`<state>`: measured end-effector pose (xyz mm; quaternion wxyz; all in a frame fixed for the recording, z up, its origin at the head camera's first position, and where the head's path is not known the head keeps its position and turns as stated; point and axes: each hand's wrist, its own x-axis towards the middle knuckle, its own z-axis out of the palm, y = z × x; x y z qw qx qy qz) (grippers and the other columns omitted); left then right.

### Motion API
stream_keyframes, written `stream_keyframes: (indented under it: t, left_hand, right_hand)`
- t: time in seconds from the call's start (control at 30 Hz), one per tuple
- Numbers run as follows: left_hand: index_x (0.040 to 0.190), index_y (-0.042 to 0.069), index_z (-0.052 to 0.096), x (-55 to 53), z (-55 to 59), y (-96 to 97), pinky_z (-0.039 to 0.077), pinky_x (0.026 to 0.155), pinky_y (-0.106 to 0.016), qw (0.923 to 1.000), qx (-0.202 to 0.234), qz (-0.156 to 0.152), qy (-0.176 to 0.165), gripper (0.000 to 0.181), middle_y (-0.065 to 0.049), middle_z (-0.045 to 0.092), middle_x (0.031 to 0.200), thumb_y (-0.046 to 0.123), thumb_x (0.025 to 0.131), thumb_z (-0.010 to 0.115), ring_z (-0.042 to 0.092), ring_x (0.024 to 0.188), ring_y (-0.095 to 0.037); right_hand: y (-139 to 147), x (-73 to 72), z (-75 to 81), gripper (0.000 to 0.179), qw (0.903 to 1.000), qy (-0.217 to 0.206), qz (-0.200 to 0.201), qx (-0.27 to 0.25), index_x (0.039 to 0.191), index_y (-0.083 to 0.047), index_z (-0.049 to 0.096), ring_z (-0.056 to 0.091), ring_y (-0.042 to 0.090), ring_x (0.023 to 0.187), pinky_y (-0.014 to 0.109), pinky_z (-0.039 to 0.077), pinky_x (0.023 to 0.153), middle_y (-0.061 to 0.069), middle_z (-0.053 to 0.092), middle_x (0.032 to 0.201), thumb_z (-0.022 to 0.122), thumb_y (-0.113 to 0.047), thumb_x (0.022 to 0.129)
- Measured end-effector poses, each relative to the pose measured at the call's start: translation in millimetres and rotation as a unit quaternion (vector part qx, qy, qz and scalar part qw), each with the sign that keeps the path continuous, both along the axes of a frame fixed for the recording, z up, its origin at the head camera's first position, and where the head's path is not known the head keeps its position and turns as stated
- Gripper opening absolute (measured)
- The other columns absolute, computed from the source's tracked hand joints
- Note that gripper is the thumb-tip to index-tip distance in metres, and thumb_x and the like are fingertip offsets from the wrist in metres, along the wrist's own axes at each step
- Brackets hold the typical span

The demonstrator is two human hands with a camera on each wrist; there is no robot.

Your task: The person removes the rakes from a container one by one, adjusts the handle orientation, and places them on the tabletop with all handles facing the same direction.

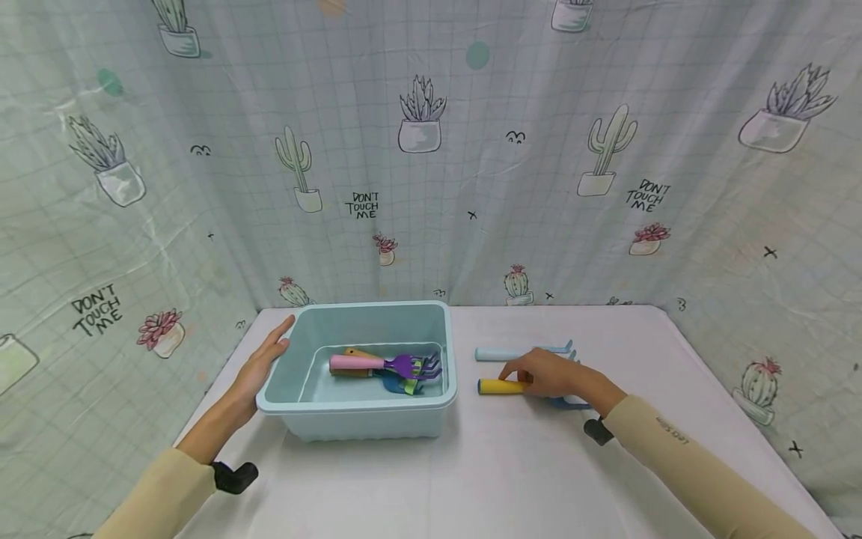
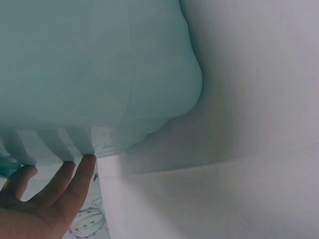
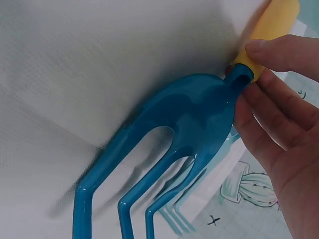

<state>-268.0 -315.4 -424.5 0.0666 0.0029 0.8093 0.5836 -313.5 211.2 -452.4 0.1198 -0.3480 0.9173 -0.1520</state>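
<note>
My right hand (image 1: 547, 373) pinches the yellow handle (image 3: 275, 22) of a toy hand rake with a blue three-tined head (image 3: 199, 114), low over the table. Just behind it lies a light blue rake (image 1: 497, 354), its tines pointing right. On the left, my left hand (image 1: 259, 367) rests with fairly straight fingers against the side of a pale blue plastic bin (image 1: 364, 423). Inside the bin are several toy garden tools, among them a purple rake with a pink handle (image 1: 357, 362) on top; those beneath it are partly covered.
The white table (image 1: 498, 479) carries the bin at left centre and the loose rakes to its right. A curtain (image 1: 431, 187) printed with cacti hangs behind and along both sides of the table.
</note>
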Motion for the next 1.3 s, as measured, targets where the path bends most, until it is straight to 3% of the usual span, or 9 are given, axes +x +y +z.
stream_keyframes:
  t: [0.33, 0.83, 1.3]
  left_hand:
    - [0.167, 0.038, 0.003, -0.5, -0.6, 1.6, 0.008, 0.121, -0.076, 1.0000, -0.001, 0.002, -0.003, 0.062, 0.000, -0.010, 0.176, 0.051, 0.112, 0.027, -0.007, 0.162, -0.040]
    - [0.167, 0.037, 0.003, 0.0, -2.2, 0.4, 0.006, 0.121, -0.076, 1.0000, -0.006, 0.003, 0.000, 0.062, 0.000, -0.009, 0.176, 0.051, 0.111, 0.027, -0.008, 0.162, -0.039]
    - [0.167, 0.038, 0.002, -1.7, -0.5, -0.1, 0.009, 0.121, -0.075, 1.0000, -0.007, 0.004, -0.006, 0.063, 0.000, -0.009, 0.176, 0.053, 0.111, 0.028, -0.007, 0.162, -0.040]
  right_hand:
    - [1, -3.5, -7.7, 0.038, 0.9999, 0.013, 0.001, 0.000, 0.121, -0.021, 0.076, 0.056, 0.005, 0.078, 0.023, 0.052, 0.075, -0.005, 0.072, 0.093, 0.071, 0.000, 0.090]
    - [4, -6.5, -17.6, 0.047, 0.9979, -0.038, -0.014, -0.049, 0.128, -0.029, 0.072, 0.060, 0.007, 0.088, 0.026, 0.054, 0.080, -0.009, 0.071, 0.103, 0.071, -0.001, 0.090]
    - [3, -5.8, -15.6, 0.043, 0.9963, -0.056, -0.025, -0.060, 0.127, -0.026, 0.073, 0.059, 0.009, 0.086, 0.025, 0.052, 0.078, -0.006, 0.070, 0.100, 0.073, -0.004, 0.090]
